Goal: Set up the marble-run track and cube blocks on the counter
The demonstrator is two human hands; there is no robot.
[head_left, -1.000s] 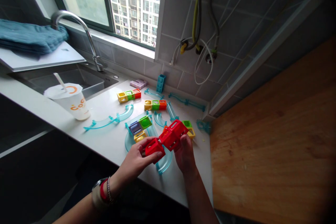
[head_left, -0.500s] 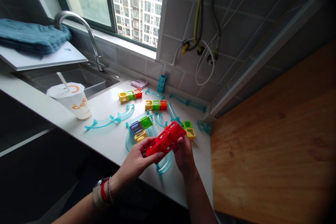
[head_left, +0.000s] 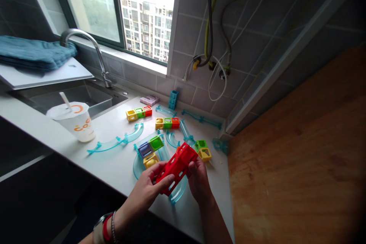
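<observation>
A row of red, open-sided toy blocks (head_left: 177, 166) is held tilted above the counter's front part. My left hand (head_left: 147, 183) grips its lower left end, thumb along the near side. At the upper right end, my right hand (head_left: 198, 177) is closed around it. Just beyond lie a purple block (head_left: 145, 149), a green block (head_left: 156, 143) and a yellow block (head_left: 151, 160) over clear blue track. To the right of the red blocks sits a green and yellow block pair (head_left: 203, 150). A curved blue track piece (head_left: 179, 192) shows partly beneath my hands.
Two yellow-green-red block rows (head_left: 139, 113) (head_left: 167, 123) lie farther back. Blue track pieces (head_left: 116, 143) spread leftward. A lidded cup with a straw (head_left: 76, 122) stands near the sink (head_left: 100, 103). A wooden panel (head_left: 286, 160) bounds the right side; hoses (head_left: 210, 26) hang on the wall.
The camera view has tipped slightly, so the scene sits lower in the picture. Both hands still hold the red blocks, which are tilted a little more steeply.
</observation>
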